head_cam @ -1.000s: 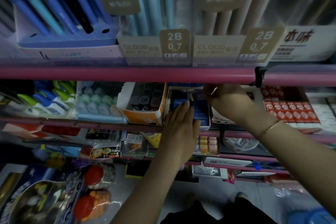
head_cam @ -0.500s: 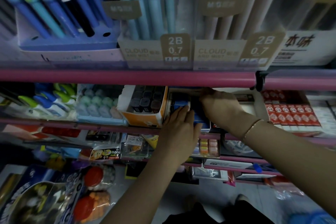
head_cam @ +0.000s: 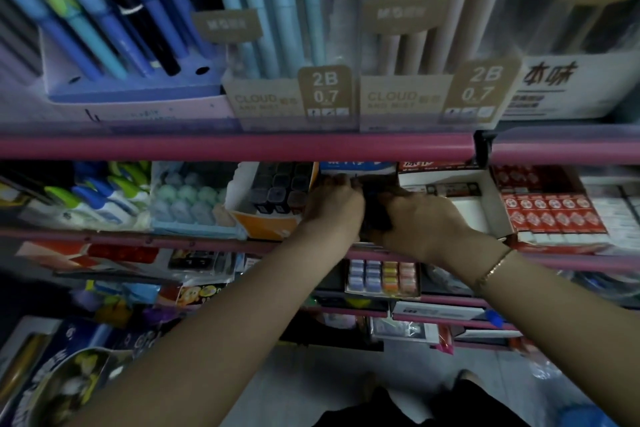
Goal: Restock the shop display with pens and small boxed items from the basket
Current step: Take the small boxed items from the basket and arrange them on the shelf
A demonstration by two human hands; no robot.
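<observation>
Head view: both hands under the pink shelf rail [head_cam: 242,146].
Left hand [head_cam: 334,206]: grip curled on a dark boxed item [head_cam: 375,215].
Right hand [head_cam: 420,222]: grip curled on it too.
Orange box [head_cam: 263,225], left: dark refills.

Glossy pink shelf rail [head_cam: 235,146]; matt cardboard pencil boxes [head_cam: 291,104]

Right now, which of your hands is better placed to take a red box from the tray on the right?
The right hand: it is beside the red boxes, while the left hand sits further away by the orange box.
</observation>
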